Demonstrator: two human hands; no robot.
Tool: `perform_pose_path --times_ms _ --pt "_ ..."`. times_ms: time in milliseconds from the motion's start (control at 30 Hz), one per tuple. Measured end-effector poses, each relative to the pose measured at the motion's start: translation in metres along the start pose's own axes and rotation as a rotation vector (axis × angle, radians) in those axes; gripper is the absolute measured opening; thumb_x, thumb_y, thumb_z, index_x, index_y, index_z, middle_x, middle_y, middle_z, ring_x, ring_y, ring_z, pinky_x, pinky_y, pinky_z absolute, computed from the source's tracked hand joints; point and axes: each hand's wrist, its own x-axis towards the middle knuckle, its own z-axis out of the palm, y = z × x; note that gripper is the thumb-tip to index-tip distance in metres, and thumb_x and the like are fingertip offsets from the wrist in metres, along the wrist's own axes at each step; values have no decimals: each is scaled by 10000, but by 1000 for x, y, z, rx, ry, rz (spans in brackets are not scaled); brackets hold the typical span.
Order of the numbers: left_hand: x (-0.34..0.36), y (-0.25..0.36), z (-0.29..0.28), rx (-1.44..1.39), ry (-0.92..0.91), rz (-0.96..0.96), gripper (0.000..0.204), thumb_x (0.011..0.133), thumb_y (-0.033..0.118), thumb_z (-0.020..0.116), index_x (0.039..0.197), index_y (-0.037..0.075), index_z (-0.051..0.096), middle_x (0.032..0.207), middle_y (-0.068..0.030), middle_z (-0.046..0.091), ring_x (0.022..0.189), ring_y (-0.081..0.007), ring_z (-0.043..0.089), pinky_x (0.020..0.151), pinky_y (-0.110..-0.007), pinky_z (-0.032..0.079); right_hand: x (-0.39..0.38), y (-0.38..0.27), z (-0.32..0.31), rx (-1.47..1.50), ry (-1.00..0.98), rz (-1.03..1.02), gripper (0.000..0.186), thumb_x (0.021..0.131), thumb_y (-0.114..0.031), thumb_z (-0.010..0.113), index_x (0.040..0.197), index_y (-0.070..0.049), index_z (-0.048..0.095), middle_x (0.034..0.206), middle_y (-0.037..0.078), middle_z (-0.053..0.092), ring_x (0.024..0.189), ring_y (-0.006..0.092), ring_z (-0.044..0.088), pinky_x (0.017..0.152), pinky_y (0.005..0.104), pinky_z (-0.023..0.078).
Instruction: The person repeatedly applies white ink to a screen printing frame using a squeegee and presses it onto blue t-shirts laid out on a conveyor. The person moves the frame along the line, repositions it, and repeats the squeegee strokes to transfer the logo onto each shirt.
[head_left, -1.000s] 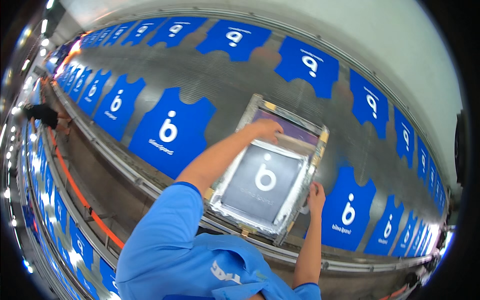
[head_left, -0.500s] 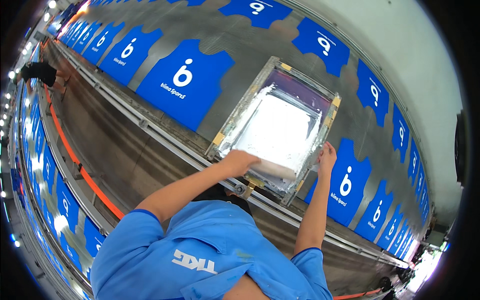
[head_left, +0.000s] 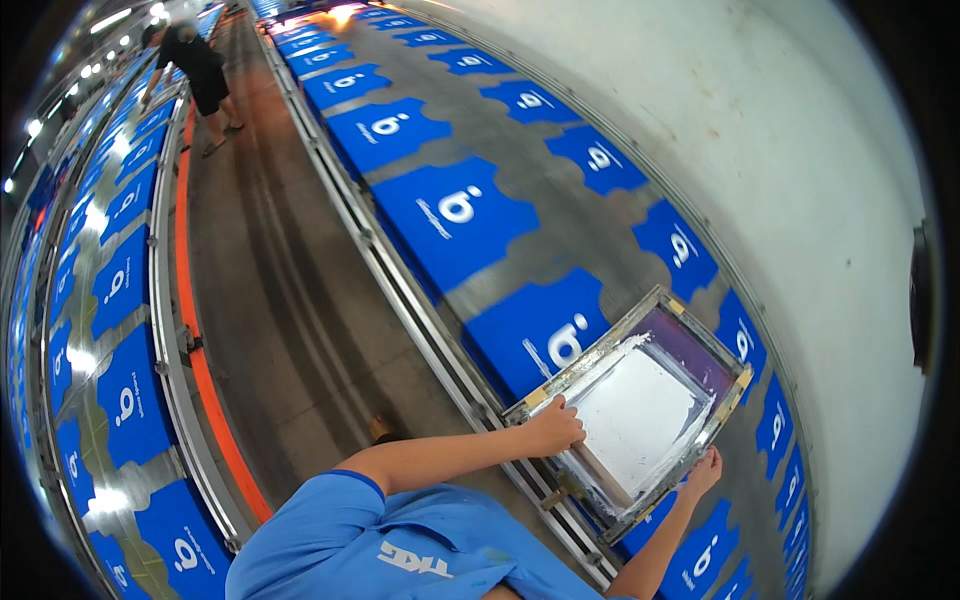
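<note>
My left hand (head_left: 555, 425) is closed on a squeegee (head_left: 600, 470) at the near lower end of a rectangular printing screen (head_left: 700, 335), whose mesh is covered in white ink (head_left: 640, 410) with a purple band along its far end. My right hand (head_left: 706, 465) grips the right side of the screen's metal frame. The screen lies over a long grey printing table, among blue sleeveless garment pieces (head_left: 520, 325) that carry white printed logos and stretch away in two rows.
A metal rail (head_left: 365, 235) edges the table beside a walkway (head_left: 290, 290). Across it, an orange strip (head_left: 205, 390) borders another table of blue pieces (head_left: 120, 290), where a person in dark clothes (head_left: 195, 70) leans over. A pale wall (head_left: 800, 130) curves along the right.
My left hand has drawn the squeegee from the screen's far end to its near end, leaving white ink over the mesh. The view has swung leftward along the tables.
</note>
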Motion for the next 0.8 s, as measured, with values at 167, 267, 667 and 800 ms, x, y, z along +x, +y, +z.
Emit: perform_pose_path --times_ms 167,267,667,800 --pt "-27 -138 -115 69 -15 -123 31 800 192 706 809 172 728 903 -12 626 1022 -210 582 892 -467 409 -48 -85 149 22 18 -23 232 995 -191 589 1146 -23 641 693 -23 505 520 45 417 430 238 307" --pt "-50 -249 -165 156 -25 -183 38 793 149 691 800 153 728 912 -39 632 1049 -222 586 905 -509 422 -81 -134 276 86 -9 -69 229 993 -185 592 1155 -27 624 701 -23 504 517 45 415 428 236 302" --pt "-181 -643 -332 371 -76 -308 93 778 115 661 803 185 716 883 -6 617 985 -208 609 834 -491 400 -224 -237 709 127 -150 15 285 969 -162 640 1209 -14 598 972 79 621 753 142 550 660 276 437" --pt "-227 -795 -386 375 -108 -440 132 770 118 651 833 207 726 928 -3 635 1015 -210 607 846 -484 395 -274 -292 879 -38 -154 -139 351 940 -160 665 1218 48 605 1240 164 628 1182 276 552 1053 381 393"
